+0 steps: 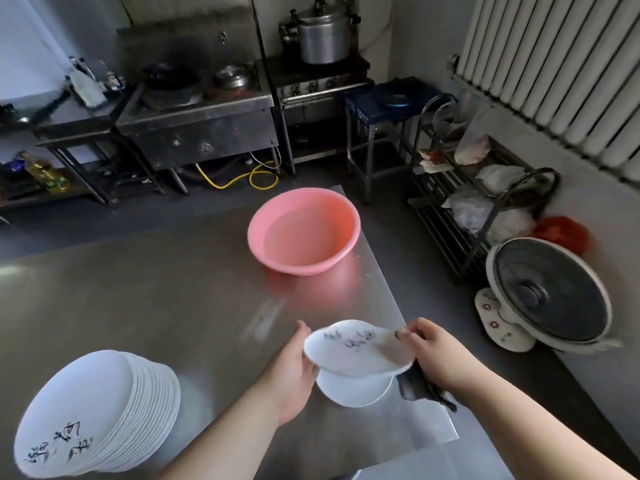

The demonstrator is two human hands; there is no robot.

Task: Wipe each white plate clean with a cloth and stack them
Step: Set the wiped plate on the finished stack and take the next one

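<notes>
Glossy round white plate (356,351) held above steel table (138,306)

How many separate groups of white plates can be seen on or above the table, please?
3: a tall stack at the table's near left; one plate held tilted between the left hand and right hand; one plate lying beneath it, perhaps hiding more.

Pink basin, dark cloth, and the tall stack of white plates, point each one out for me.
pink basin (273,216), head view, on its left rim.
dark cloth (417,384), head view, on the fold hanging below the right hand.
stack of white plates (86,403), head view, on the top plate's face.
</notes>
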